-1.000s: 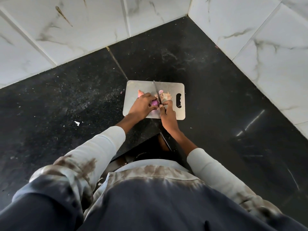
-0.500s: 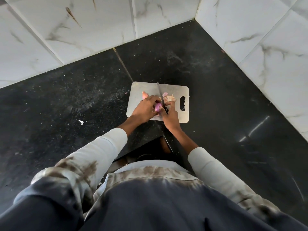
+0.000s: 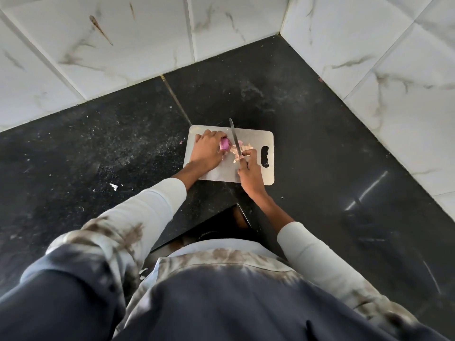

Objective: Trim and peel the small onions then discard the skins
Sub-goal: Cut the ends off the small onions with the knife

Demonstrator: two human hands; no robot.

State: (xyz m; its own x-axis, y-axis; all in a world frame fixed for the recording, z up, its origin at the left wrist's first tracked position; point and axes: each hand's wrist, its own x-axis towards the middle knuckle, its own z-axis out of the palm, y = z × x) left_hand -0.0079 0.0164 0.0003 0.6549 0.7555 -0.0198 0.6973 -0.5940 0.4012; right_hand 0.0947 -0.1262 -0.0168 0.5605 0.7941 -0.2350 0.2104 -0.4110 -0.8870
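A small purple onion (image 3: 225, 143) lies on the steel cutting board (image 3: 256, 175) and my left hand (image 3: 206, 151) grips it from the left. My right hand (image 3: 250, 169) grips a knife (image 3: 234, 137) whose blade points away from me, just right of the onion. A heap of pale onion skins (image 3: 242, 150) lies on the board beside the blade, between my two hands.
The board sits on a black stone counter (image 3: 320, 148) in a corner of white marble-tiled walls (image 3: 369, 45). Small scraps and crumbs (image 3: 113, 187) are scattered on the counter to the left. The counter's front edge notches inward near my body.
My hands have drawn apart: the left hand carried the onion to the left on the board, and the right hand with the knife now sits to its right.
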